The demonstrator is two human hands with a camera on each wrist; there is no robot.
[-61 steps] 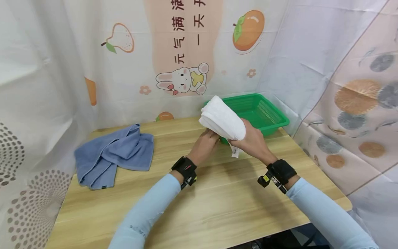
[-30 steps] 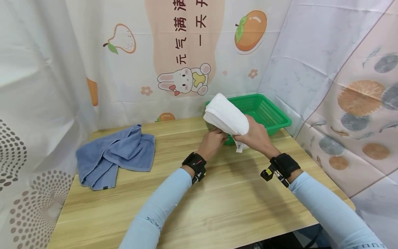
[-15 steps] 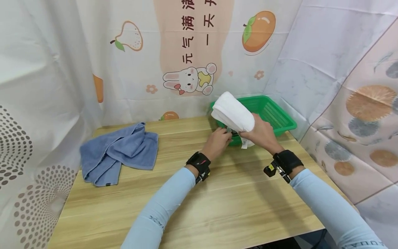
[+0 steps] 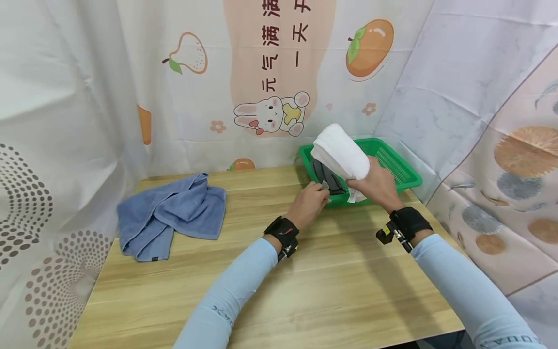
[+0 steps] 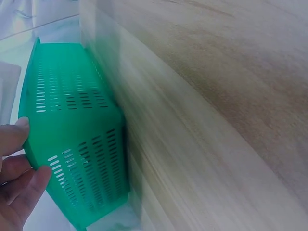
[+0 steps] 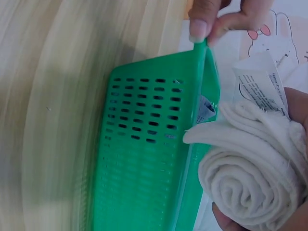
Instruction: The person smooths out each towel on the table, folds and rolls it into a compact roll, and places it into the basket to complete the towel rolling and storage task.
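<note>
The white towel [image 4: 341, 151], rolled into a thick bundle, is held in the right hand [image 4: 380, 185] above the near left part of the green basket [image 4: 394, 162]; it is gripped around one end by thumb and fingers, and its spiral end is seen in the right wrist view. The rim at the basket's near left corner is pinched between the thumb and fingers of the left hand [image 4: 308, 202], as is shown in both wrist views. Compared with two seconds ago, the towel has been carried slightly to the right and the left fingers, then partly hidden beneath it, have been brought into plain sight. By this shift a dark cloth [image 4: 323, 173] has been uncovered inside the basket, along its left end. For the work in hand, this suggests that the basket is being steadied and that the space beside the dark cloth can be judged more easily, though the towel has not yet been laid down in it. A white label [image 6: 262, 82] is left hanging from the roll; whether the roll touches the rim cannot be told. The blue towel [image 4: 174, 211], loosely folded over itself at the left of the wooden table [image 4: 279, 291], is touched by neither hand and has been left as it lay, well apart from the basket.
</note>
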